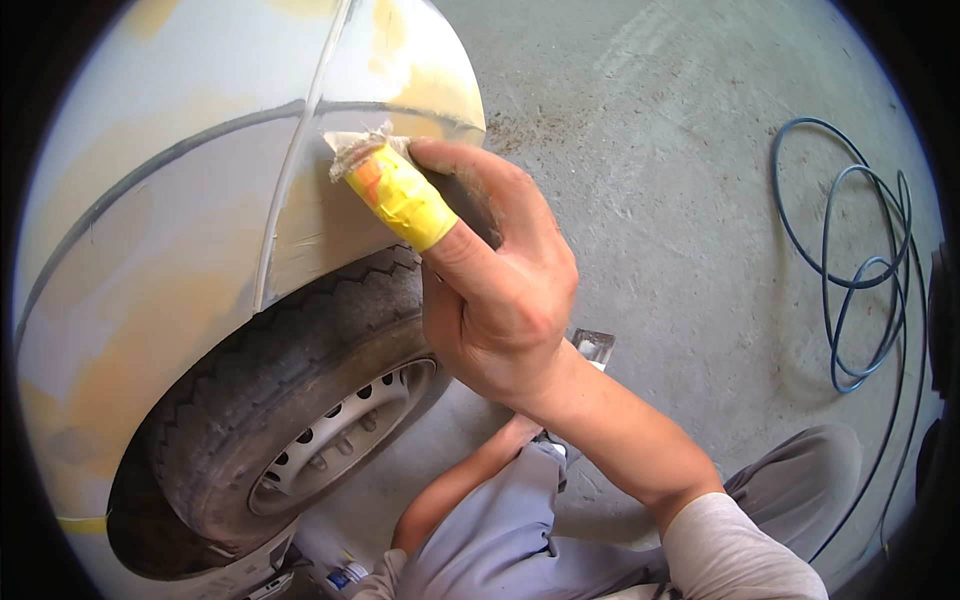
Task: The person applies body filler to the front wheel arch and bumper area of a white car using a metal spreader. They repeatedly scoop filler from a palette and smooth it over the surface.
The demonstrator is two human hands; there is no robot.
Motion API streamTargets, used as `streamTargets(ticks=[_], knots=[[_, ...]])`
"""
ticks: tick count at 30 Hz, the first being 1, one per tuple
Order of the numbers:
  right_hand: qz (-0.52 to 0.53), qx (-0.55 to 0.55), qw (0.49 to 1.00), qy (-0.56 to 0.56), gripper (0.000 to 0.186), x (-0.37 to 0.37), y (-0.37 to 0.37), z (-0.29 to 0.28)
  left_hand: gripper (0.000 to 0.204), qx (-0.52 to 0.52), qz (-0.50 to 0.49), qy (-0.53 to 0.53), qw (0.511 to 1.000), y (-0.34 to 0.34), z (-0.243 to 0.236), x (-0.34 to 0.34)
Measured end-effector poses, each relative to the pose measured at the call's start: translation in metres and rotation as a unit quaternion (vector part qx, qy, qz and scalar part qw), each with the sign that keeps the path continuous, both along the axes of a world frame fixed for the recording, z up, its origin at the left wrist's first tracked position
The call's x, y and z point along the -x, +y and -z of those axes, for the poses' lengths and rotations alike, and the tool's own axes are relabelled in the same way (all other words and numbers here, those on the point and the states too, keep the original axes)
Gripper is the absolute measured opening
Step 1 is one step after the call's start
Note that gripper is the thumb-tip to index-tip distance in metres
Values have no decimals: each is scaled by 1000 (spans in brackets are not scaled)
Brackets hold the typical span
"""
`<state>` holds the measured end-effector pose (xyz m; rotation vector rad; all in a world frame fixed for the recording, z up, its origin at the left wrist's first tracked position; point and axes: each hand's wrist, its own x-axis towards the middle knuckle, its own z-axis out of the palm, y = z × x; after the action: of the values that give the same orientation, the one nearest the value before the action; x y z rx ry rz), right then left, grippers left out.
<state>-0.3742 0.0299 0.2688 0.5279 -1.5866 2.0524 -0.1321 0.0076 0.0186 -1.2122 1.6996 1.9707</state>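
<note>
My right hand (500, 280) is raised before the car's patchy white-and-tan body panel (160, 250), fingers curled, pinching a frayed, pale sheet (345, 145), possibly abrasive paper, at the fingertips. Yellow tape (405, 205) wraps its thumb. Whether the sheet touches the panel is unclear. Lower down, my left hand (522, 430) is near my grey-trousered knee, partly hidden behind my right forearm; what it holds, if anything, cannot be made out. A flat metal-ended object (595, 345) shows behind that forearm.
The car's tyre (220, 420) and steel wheel (320, 450) sit below the panel. A dark hose (775, 190) lies in loops on the concrete floor (660, 120) at the right. A small container (345, 575) is at the lower edge beside the wheel.
</note>
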Motion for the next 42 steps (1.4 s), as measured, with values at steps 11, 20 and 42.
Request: streamTargets(ticks=[11,20,42], knots=[[-1,-16,1000,12,55,3,12,2,40,8,-1,2,1000,4,-1,-2],[39,-8,995,88,54,4,-10,1,40,40,14,24,999,4,-3,-6],[30,-36,994,103,50,16,5,9,35,3,-3,-16,1000,6,-2,9]])
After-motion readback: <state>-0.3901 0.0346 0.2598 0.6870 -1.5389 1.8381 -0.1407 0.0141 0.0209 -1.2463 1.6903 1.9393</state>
